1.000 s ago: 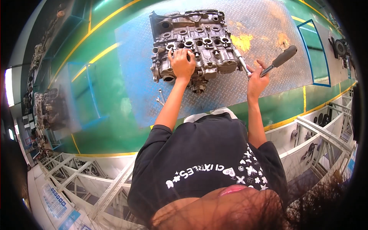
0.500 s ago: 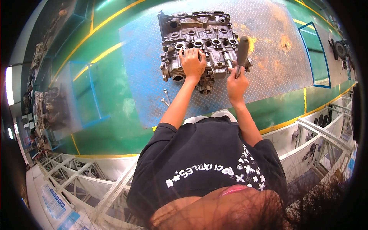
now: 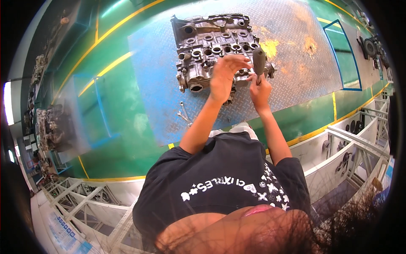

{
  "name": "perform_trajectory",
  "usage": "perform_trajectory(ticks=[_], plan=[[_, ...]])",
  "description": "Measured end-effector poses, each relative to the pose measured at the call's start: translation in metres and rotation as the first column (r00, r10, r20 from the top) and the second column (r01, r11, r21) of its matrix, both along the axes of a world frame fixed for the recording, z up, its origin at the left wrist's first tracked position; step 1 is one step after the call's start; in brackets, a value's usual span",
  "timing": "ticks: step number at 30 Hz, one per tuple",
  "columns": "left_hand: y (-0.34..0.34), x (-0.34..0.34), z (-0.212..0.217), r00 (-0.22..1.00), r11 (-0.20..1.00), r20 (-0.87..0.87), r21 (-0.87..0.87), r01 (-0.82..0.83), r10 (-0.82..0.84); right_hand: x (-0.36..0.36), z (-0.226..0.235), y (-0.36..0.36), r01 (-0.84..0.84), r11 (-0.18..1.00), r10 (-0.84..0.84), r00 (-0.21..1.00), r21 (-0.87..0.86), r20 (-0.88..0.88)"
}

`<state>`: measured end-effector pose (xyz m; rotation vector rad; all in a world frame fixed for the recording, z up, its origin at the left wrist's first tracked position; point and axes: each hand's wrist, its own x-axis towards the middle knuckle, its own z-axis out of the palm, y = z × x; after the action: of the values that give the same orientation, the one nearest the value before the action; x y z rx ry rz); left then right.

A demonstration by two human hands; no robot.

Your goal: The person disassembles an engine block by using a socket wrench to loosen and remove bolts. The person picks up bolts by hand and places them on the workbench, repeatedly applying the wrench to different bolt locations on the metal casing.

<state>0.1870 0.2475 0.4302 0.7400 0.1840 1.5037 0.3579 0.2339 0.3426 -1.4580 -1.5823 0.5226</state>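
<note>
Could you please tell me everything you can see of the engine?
The engine is a bulky, grimy, metallic-looking grey block, with rows of round openings on top and a larger one at its near left corner. It rests on the patterned plate. The left hand is over its near side and the right hand holds a tool at its near right; contact is unclear.

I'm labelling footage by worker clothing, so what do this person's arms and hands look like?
The left hand and right hand wear no gloves. Both forearms are bare, with no watch or band visible. The short sleeves are black, part of a black top printed in white with lettering and small flower-like shapes. Any rings are too small to tell.
</note>
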Motion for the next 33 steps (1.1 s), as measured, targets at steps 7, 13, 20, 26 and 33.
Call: perform_trajectory(ticks=[7, 13, 20, 26, 33], plan=[[0.059, 0.024, 0.028, 0.747, 0.897, -0.550, 0.012, -0.441, 0.374, -0.022, -0.011, -0.006, -0.047, 0.949, -0.021, 0.978, 0.311, 0.210], [0.088, 0.113, 0.059, 0.400, 0.974, -0.903, -0.073, 0.214, -0.155, -0.044, -0.033, -0.009, 0.379, 0.925, -0.377, 0.902, -0.034, -0.209], [0.100, 0.163, 0.034, 0.396, 0.977, -0.907, 0.194, 0.089, 0.144, -0.010, -0.047, -0.005, 0.431, 0.902, -0.407, 0.873, 0.035, -0.268], [0.052, 0.007, 0.036, 0.938, 0.922, -0.319, -0.304, -0.239, 0.138, -0.023, 0.017, 0.001, 0.015, 0.946, -0.061, 0.989, 0.324, 0.134], [0.060, -0.008, 0.039, 0.939, 0.911, -0.317, -0.334, -0.240, 0.131, -0.030, 0.015, 0.000, -0.043, 0.971, -0.009, 0.977, 0.234, 0.214]])
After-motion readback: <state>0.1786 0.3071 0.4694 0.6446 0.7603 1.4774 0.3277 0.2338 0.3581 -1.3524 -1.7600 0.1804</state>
